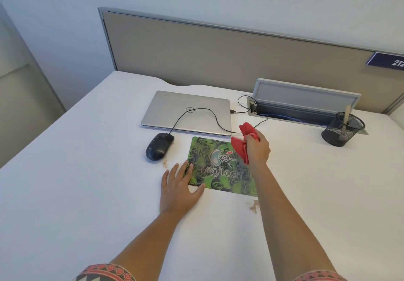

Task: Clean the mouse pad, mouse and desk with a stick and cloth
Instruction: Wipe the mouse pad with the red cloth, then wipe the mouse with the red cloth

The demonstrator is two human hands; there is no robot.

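A green patterned mouse pad [220, 167] lies on the white desk [87, 171]. My left hand [180, 188] lies flat with straight fingers on the pad's near left corner. Above the pad's right side, my right hand [256, 148] grips a bunched red cloth [243, 143]. A black wired mouse [159, 146] sits just left of the pad. Brown dirt specks [165, 164] lie beside the mouse, and a brown smear [253, 206] marks the desk below the pad's right corner. A pale wooden stick [347, 114] stands in the mesh cup.
A shut silver laptop [185, 111] lies behind the pad with the mouse cable [209, 111] running over it to an open cable tray [301, 106]. A black mesh pen cup [342, 129] stands at the right. A beige partition [218, 53] backs the desk.
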